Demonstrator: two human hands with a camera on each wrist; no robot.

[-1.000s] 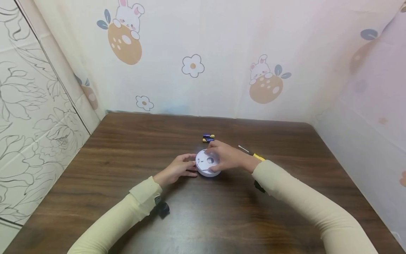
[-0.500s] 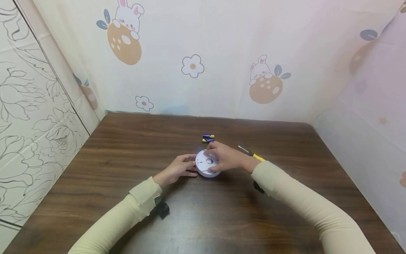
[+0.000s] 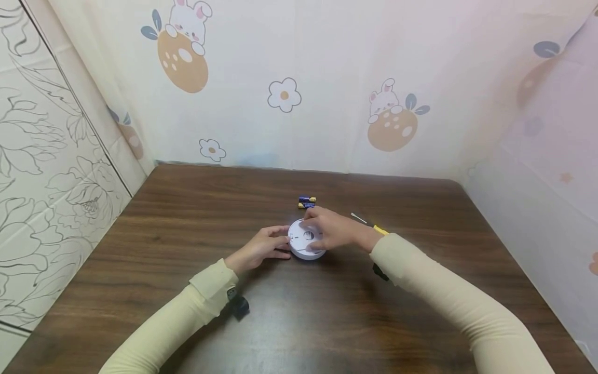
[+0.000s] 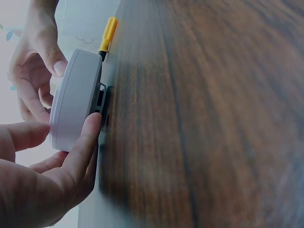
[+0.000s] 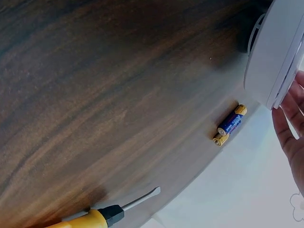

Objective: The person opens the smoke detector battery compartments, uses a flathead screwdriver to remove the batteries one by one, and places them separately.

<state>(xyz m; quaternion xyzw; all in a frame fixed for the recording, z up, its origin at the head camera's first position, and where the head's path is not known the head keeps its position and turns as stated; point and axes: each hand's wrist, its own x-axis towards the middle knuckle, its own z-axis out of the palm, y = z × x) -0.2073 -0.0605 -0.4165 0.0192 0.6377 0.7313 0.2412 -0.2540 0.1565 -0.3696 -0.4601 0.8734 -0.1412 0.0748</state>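
A white round smoke detector [image 3: 298, 245] is held flat between my two hands, its back plate with a central hole facing up. My left hand [image 3: 259, 251] grips its left side; in the left wrist view the thumb lies at the plate's edge and the fingers reach under the grilled side. Over the top comes my right hand [image 3: 340, 230], thumb and fingertips spread across the plate and holding it. The right wrist view shows just part of the smoke detector's side [image 5: 273, 57] and some right fingers.
Two blue and yellow batteries [image 3: 307, 202] lie side by side just beyond the detector. A screwdriver [image 3: 379, 229] with a yellow handle lies on the brown wooden table [image 3: 224, 202], right of the detector, partly behind the right forearm. A patterned cloth hangs behind the table.
The marks on the detector's back plate appear turned slightly under the right fingers. Both hands keep nearly the same place and hold.
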